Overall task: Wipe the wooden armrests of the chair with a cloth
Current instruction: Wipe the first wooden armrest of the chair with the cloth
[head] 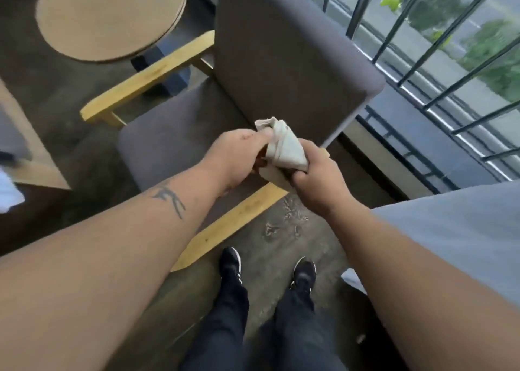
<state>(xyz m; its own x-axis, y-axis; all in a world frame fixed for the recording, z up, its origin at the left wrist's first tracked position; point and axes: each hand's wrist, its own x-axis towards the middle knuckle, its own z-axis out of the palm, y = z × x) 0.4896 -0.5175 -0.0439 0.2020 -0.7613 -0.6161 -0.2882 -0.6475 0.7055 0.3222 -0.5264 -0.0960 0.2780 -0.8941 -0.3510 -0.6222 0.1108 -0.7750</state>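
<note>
A bunched off-white cloth (284, 145) is held between both hands above the chair. My left hand (236, 156) grips its left side and my right hand (318, 179) grips its lower right end. Below them runs the near wooden armrest (233, 224), pale yellow, slanting from the hands down toward my feet; its upper end is hidden by the hands. The far armrest (146, 80) lies across the grey seat (168, 142) on the left. The grey backrest (284, 55) rises behind the cloth.
A round wooden table (109, 16) stands at the upper left beyond the far armrest. Black metal railing (439, 69) and a glass edge run along the right. Another table edge (31, 156) sits at the left. My shoes (230, 261) stand on the concrete floor.
</note>
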